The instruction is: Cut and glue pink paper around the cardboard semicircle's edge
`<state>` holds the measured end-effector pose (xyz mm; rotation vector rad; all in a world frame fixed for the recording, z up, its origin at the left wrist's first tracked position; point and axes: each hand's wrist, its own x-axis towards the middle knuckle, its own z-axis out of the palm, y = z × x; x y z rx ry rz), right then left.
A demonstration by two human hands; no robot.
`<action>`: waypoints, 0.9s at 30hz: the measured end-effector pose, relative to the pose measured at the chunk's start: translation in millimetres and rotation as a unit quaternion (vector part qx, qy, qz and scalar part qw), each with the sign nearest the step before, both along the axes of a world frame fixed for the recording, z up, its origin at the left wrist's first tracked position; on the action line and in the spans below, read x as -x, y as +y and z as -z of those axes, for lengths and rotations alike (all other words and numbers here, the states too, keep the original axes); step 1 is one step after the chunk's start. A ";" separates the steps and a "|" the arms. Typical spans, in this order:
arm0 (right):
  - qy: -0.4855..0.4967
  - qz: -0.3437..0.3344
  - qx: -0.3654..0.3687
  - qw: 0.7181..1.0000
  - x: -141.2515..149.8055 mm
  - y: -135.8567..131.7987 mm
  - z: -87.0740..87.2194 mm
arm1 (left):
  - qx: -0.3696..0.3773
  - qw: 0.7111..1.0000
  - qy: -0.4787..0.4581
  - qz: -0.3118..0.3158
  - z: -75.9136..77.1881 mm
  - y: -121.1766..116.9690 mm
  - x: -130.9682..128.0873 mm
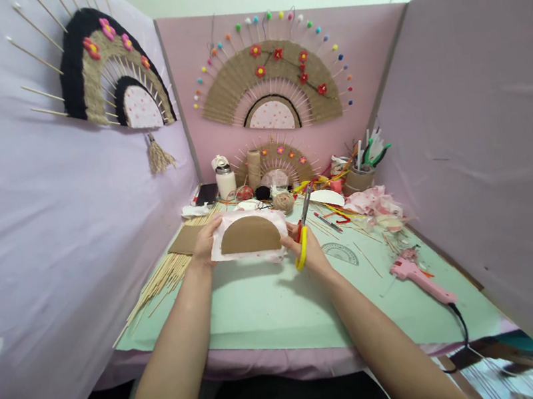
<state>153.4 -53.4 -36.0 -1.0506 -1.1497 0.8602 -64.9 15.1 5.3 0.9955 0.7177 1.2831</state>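
Cardboard half-circle on a white sheet, held up left of the protractor, above the table. Left grip clasps one edge; right grip pinches the other and carries scissors. Seemingly positioning, not cutting; snipping would need turned blades.

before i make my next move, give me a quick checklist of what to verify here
1. Left hand gripping the pale fabric: ok
2. Right hand steadying the other side while holding the scissors: ok
3. Cardboard semicircle inside the fabric's outline: ok
4. Scissor blades pointing away from both hands: ok
5. Pink glue gun clear of both hands: ok
6. Glue gun cool: cannot tell
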 end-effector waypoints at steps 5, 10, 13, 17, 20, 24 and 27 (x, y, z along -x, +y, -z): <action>-0.011 -0.061 0.031 0.998 -0.2 -5.0 -4.2 | 0.121 0.988 -0.058 0.081 3.7 3.0 -4.7; 0.077 -0.034 0.077 0.993 1.9 -4.6 -6.4 | 0.225 0.971 -0.024 0.082 6.4 7.4 -11.4; 0.196 -0.003 0.099 0.976 -1.3 1.2 -5.8 | 0.140 0.982 -0.074 0.105 1.7 3.5 -10.5; 0.341 -0.004 0.104 0.934 -7.4 9.5 -5.9 | 0.065 0.974 -0.088 0.199 -1.5 -9.9 -14.4; 0.363 0.005 0.085 0.928 -7.7 10.2 -5.9 | 0.074 0.938 0.036 0.338 5.8 -20.4 -30.4; 0.300 -0.017 0.070 0.951 -2.0 4.3 -5.5 | 0.071 0.958 -0.010 0.278 19.3 -28.1 -64.1; 0.240 -0.037 0.071 0.967 1.6 0.6 -5.1 | 0.142 0.968 -0.089 0.186 20.7 -27.9 -84.5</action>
